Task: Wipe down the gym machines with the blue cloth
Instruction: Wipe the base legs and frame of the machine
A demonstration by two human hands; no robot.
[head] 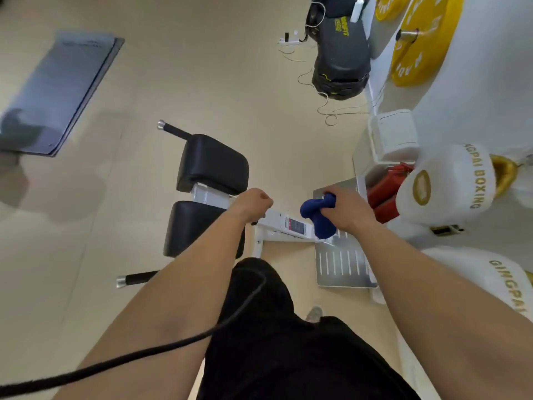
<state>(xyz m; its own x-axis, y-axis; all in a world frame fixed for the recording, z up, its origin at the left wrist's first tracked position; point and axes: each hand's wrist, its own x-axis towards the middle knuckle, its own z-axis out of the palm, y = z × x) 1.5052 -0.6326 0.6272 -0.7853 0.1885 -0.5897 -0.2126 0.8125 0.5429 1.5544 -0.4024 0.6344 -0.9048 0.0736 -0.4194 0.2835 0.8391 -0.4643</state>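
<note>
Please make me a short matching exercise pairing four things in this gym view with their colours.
Things:
1. cloth in the right hand
2. weight plates
3. seat pads
4. machine frame

Colours:
A. black
B. white
C. blue
D. yellow

Pairs: 1-C, 2-D, 3-A, 4-B

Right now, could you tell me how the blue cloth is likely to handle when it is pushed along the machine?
The cloth is bunched in the right hand with loose ends hanging out, so it is probably floppy and light. Likely it will fold and drag rather than slide stiffly along the white frame.
</note>
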